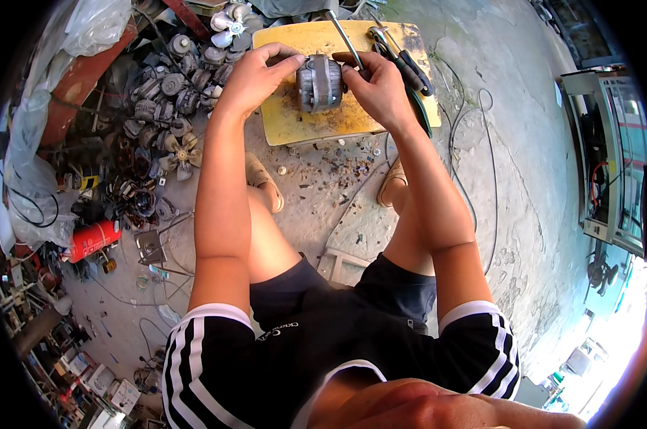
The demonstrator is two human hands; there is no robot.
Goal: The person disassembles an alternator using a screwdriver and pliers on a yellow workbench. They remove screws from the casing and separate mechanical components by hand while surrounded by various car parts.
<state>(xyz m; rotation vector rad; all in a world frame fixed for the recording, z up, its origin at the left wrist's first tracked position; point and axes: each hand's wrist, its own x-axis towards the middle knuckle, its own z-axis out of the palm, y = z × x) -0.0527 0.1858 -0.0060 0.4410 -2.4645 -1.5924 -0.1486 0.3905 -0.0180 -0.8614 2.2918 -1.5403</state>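
Observation:
A small silver-grey electric motor with a metal band round its middle rests on a worn yellow board. My left hand is at its left side, with bent fingers and the thumb against its upper left edge. At the motor's right side, my right hand is closed round the dark grip of a metal-shafted hand tool. The shaft points away from me, up and left; its far end is hard to make out. My right fingertips are close against the motor, and the palm hides part of the grip.
Pliers and another dark-handled tool lie at the board's right. A heap of motors and a fan blade fill the left floor. Nearby are a red cylinder, cables and scattered debris.

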